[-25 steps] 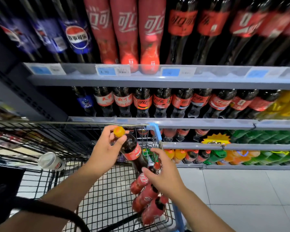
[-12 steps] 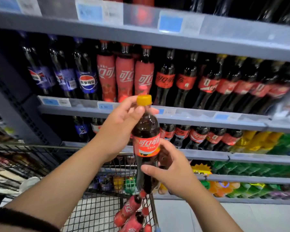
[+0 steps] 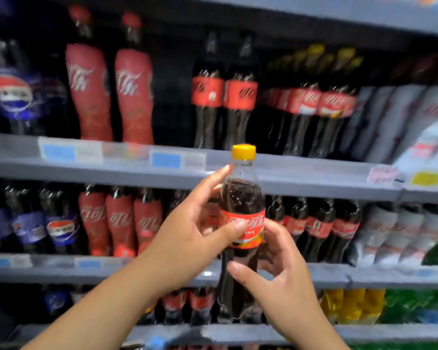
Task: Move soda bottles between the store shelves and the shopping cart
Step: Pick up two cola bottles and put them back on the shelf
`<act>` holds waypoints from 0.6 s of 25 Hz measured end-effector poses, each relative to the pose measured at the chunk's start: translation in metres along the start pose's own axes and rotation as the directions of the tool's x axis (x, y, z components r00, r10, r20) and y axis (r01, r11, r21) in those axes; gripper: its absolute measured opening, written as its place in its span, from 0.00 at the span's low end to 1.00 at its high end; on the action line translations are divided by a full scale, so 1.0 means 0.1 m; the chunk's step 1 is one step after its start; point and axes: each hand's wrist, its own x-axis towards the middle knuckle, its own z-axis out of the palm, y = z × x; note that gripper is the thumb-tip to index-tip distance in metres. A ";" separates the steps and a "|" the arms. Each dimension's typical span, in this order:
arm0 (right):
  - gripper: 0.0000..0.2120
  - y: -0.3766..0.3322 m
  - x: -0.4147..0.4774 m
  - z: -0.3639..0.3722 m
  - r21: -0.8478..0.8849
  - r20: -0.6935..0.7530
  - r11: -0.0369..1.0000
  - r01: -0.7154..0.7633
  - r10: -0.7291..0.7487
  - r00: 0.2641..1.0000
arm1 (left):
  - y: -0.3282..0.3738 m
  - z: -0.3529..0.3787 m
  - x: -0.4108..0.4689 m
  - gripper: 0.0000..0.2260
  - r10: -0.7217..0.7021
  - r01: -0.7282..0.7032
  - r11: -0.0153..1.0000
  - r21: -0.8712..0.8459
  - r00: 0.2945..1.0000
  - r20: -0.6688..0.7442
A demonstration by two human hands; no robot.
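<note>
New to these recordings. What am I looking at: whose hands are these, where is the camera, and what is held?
No machine here: these are a person's two bare hands, filmed by one wide-angle camera worn on the head, looking forward and down. The left hand pinches the label of an upright cola bottle with a yellow cap; the right hand grips it lower down. Behind stand grey shelves filled with other soda bottles.
</note>
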 end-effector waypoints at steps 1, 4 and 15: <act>0.30 -0.03 0.12 -0.16 -0.006 -0.029 0.999 0.046 -0.046 0.999 | 0.06 0.10 0.17 0.32 0.047 -0.048 0.998 0.046 0.999 0.017; 0.28 -0.09 0.54 -0.74 0.012 -0.188 0.985 0.174 -0.168 0.968 | 0.22 0.36 0.71 0.28 0.208 -0.203 0.960 0.194 0.978 -0.008; 0.17 -0.25 1.54 -2.34 -0.139 -0.558 0.955 0.260 -0.293 0.777 | 0.03 0.95 2.11 0.20 0.396 -0.242 0.816 0.525 0.896 -0.201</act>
